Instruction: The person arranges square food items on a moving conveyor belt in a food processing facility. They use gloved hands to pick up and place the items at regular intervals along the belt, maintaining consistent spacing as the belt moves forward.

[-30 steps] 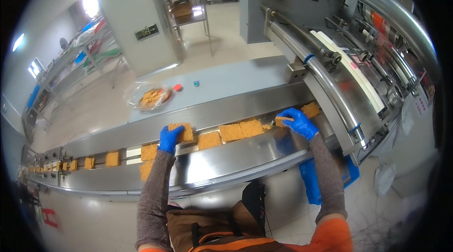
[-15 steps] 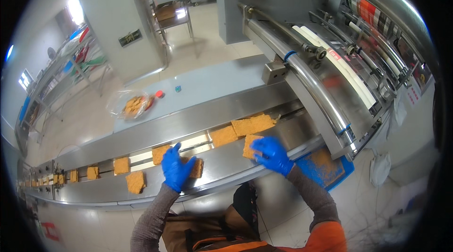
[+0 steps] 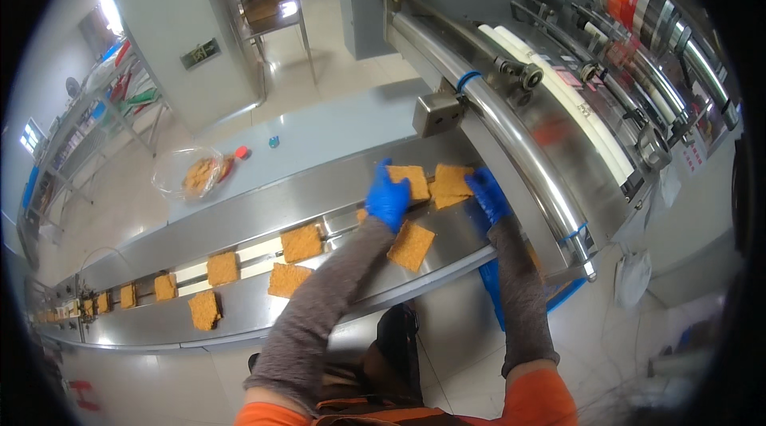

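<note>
My blue-gloved left hand [image 3: 388, 198] reaches over the steel conveyor, its thumb and fingers closed on a golden-brown crisp square [image 3: 411, 182]. To its right, my blue-gloved right hand [image 3: 489, 195] has its fingers at the right edge of another crisp square [image 3: 452, 184], which overlaps a piece beneath it. Nearer me, a loose crisp square [image 3: 412, 246] lies tilted on the steel ledge. One more piece [image 3: 289, 280] is partly hidden by my left forearm, and a rough-edged one [image 3: 205, 310] lies farther left.
Spaced crisp squares [image 3: 223, 268] line the conveyor channel [image 3: 259, 264] toward the left. Behind it sit a clear bag of broken pieces [image 3: 199, 176] and a red cap [image 3: 242, 152]. A metal roller frame [image 3: 523, 143] rises at the right, with a blue tray [image 3: 565, 296] below.
My left hand has moved right and away from me onto a crisp square. My right hand has let go of its piece, now on the ledge, and moved farther out to another.
</note>
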The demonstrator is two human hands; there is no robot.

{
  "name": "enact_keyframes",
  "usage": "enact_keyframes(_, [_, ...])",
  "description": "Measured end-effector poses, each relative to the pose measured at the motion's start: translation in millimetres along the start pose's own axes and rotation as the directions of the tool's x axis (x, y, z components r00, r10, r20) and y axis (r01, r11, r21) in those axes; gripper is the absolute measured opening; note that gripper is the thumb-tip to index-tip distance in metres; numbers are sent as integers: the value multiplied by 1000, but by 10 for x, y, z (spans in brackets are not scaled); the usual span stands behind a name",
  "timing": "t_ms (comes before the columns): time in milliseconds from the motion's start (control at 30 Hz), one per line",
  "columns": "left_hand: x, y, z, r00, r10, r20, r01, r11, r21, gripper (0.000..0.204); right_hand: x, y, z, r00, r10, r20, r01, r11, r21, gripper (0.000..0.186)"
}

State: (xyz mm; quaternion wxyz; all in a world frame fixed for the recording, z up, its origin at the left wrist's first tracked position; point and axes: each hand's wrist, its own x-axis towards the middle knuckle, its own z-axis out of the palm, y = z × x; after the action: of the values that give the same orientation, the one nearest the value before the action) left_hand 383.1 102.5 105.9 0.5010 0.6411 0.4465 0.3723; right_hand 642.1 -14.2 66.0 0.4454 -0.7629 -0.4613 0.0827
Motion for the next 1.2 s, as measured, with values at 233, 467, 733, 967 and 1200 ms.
enact_keyframes(233, [-1169,146,-993,945,-192,266,274,908,-316,54,274,906,-421,972,-111,-209,67,976,-205,47])
enact_keyframes(467, [-1498,-126,-1078,994,-83,69,100,953,-287,52,383,1134,-466,978,-167,-124,122,945,-304,46])
enact_keyframes(733, [-1527,-264,-1026,993,-114,0,111,963,-246,41,290,503,-77,950,-312,-11,285,882,-376,44])
enact_keyframes(967, [-1586,-181,-984,989,110,-98,-84,968,237,57,-117,-319,43,951,-293,-98,245,908,-339,41])
enact_keyframes(1200, [-1608,167,-1015,929,85,359,-365,357,860,93,-323,-797,228,933,-286,220,333,917,-221,44])
